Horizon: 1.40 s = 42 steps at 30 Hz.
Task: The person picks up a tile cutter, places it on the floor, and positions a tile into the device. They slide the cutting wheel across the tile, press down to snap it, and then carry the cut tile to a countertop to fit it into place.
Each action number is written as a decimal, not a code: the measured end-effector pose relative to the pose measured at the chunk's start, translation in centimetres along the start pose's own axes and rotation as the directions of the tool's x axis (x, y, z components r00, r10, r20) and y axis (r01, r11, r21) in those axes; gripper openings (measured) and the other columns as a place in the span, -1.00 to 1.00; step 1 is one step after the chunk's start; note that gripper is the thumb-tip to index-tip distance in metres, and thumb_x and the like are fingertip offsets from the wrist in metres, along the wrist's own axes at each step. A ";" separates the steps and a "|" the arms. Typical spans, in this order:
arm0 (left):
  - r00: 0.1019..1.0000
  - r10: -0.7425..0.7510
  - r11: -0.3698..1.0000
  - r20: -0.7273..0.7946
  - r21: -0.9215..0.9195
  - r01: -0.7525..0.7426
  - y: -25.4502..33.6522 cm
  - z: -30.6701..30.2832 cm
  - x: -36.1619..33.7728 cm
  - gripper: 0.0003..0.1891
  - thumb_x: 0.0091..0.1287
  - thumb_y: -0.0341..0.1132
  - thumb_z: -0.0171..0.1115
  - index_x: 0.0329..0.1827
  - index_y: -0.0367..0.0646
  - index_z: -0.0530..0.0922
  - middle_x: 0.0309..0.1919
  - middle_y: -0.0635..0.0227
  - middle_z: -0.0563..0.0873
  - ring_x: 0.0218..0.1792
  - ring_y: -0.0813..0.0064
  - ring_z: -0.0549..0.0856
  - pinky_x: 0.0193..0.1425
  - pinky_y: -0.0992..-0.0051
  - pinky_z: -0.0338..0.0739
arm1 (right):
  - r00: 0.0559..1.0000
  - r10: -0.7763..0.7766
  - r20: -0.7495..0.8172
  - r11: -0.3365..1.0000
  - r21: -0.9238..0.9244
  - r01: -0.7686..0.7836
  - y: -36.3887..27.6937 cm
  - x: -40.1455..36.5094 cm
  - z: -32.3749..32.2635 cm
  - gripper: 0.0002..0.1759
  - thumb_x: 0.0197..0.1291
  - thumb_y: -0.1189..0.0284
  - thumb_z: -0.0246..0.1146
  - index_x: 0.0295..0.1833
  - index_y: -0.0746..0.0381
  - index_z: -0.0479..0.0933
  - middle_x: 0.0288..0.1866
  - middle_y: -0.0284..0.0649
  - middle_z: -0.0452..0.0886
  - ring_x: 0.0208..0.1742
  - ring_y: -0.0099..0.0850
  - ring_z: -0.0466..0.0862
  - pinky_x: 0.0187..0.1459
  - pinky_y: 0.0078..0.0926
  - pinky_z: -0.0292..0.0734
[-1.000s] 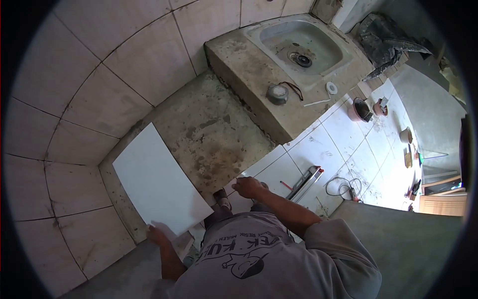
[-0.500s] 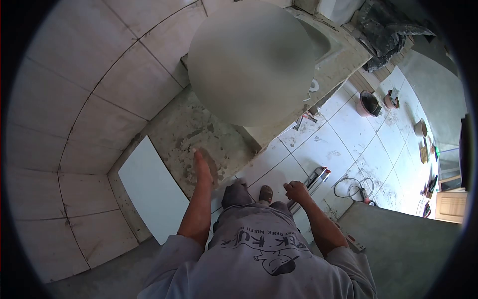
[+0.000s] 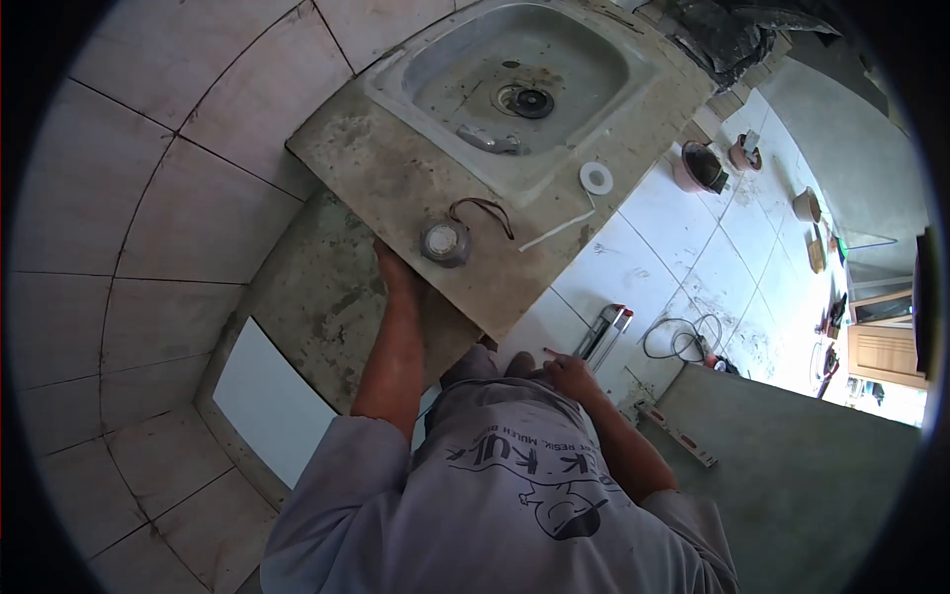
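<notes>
My left hand [image 3: 395,272] reaches to the near edge of the sink counter [image 3: 396,188], its fingers partly hidden by that edge. Above it on the counter sit a round grey case with a pale centre [image 3: 445,243] and a brown cord loop [image 3: 485,213]. A white roll of tape [image 3: 596,178] lies farther right, with a loose strip trailing from it. My right hand [image 3: 571,376] is held low by my knee, fingers curled, with a small thin tip showing at the thumb side; I cannot tell what it is. Close beyond that hand lies a tile cutter [image 3: 604,337] on the floor.
The sink basin [image 3: 435,79] holds a tap [image 3: 487,142] and a dark drain piece [image 3: 532,104]. A white panel [image 3: 272,396] leans at lower left. On the tiled floor stand buckets [image 3: 700,168], a coiled cable [image 3: 678,340] and a spirit level [image 3: 683,436].
The blurred grey round patch over the sink is gone, so the counter shows. My left hand has come up to the counter edge. The view has shifted; my right hand stays by my knee.
</notes>
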<state>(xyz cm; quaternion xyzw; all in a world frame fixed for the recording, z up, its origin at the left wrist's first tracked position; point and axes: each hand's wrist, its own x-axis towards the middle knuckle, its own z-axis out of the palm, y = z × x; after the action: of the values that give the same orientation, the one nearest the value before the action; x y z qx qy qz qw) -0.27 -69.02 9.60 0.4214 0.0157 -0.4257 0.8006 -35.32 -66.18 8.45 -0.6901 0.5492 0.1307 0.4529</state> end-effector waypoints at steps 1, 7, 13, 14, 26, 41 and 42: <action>0.993 -0.002 1.000 -0.116 0.030 0.006 0.9 1.8 -1.1 -0.28 0.43 0.19 -0.44 0.42 -0.23 0.12 0.41 0.16 0.21 0.39 0.18 0.22 0.45 0.29 0.03 | 0.998 -0.027 -0.057 0.999 0.019 0.028 0.2 0.9 -0.4 -0.54 0.18 0.11 0.08 -0.27 0.34 0.58 -0.26 0.13 0.61 -0.15 0.03 0.61 -0.08 -0.12 0.47; 0.990 0.001 0.999 -0.140 -0.042 -0.007 1.5 -1.6 0.7 -0.31 0.45 0.14 -0.42 0.38 -0.27 0.18 0.32 0.14 0.32 0.28 0.19 0.35 0.37 0.24 0.20 | 0.993 -0.071 -0.097 0.995 0.066 0.078 -2.3 3.3 -2.9 -0.56 0.18 0.13 0.10 -0.30 0.35 0.58 -0.32 0.12 0.61 -0.20 -0.02 0.63 -0.17 -0.17 0.48; 0.976 0.212 0.951 -0.042 0.240 -0.196 1.3 0.9 0.1 -0.47 0.40 -0.09 -0.19 0.26 -0.32 0.35 0.14 0.12 0.52 0.09 0.19 0.54 0.20 0.22 0.42 | 0.843 -0.529 0.097 0.697 -0.518 0.497 3.3 6.4 -1.0 -0.71 0.18 0.26 0.09 -0.12 0.18 0.56 -0.14 -0.02 0.57 -0.11 -0.07 0.61 -0.06 -0.13 0.51; 0.977 0.211 0.921 0.029 0.329 -0.209 0.9 -0.7 1.1 -0.47 0.41 -0.08 -0.18 0.25 -0.33 0.37 0.12 0.10 0.52 0.05 0.21 0.57 0.15 0.21 0.47 | 0.884 -0.448 0.137 0.772 -0.439 0.459 3.3 6.3 -1.8 -0.70 0.13 0.28 0.11 -0.08 0.19 0.56 -0.07 -0.04 0.56 -0.05 -0.08 0.59 -0.04 -0.15 0.51; 0.971 -0.134 0.975 -0.200 0.148 0.165 4.9 -4.2 -0.3 -0.33 0.42 0.12 -0.32 0.37 -0.25 0.19 0.36 0.12 0.27 0.33 0.16 0.32 0.38 0.17 0.20 | 0.967 -0.071 -0.244 0.995 -0.082 0.052 21.0 4.7 -4.1 -0.66 0.15 0.23 0.08 -0.22 0.27 0.60 -0.30 -0.02 0.65 -0.20 -0.14 0.67 -0.16 -0.23 0.55; 0.843 0.481 0.484 0.241 0.728 -0.485 8.4 20.9 -4.2 -0.47 0.40 -0.05 -0.09 0.28 -0.25 0.34 0.26 0.16 0.44 0.28 0.31 0.41 0.41 0.28 0.08 | 0.920 0.371 -0.124 0.901 0.289 -0.324 22.1 6.8 -14.3 -0.61 0.11 0.27 0.06 -0.09 0.26 0.61 0.01 0.02 0.60 0.08 -0.09 0.59 0.10 -0.23 0.47; 0.848 0.464 0.487 0.256 0.726 -0.486 7.3 22.4 -3.7 -0.47 0.40 -0.05 -0.09 0.28 -0.25 0.34 0.26 0.16 0.44 0.28 0.31 0.41 0.41 0.28 0.08 | 0.925 0.346 -0.156 0.907 0.308 -0.288 21.5 8.0 -14.7 -0.59 0.10 0.19 0.10 -0.12 0.27 0.62 -0.05 0.04 0.61 0.04 -0.07 0.59 0.08 -0.20 0.48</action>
<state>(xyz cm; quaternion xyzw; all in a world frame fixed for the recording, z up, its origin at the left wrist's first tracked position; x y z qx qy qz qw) -5.02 -79.92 30.25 0.7025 -0.2938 -0.1586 0.6285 -55.89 -82.29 0.83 -0.5301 0.7114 0.0516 0.4584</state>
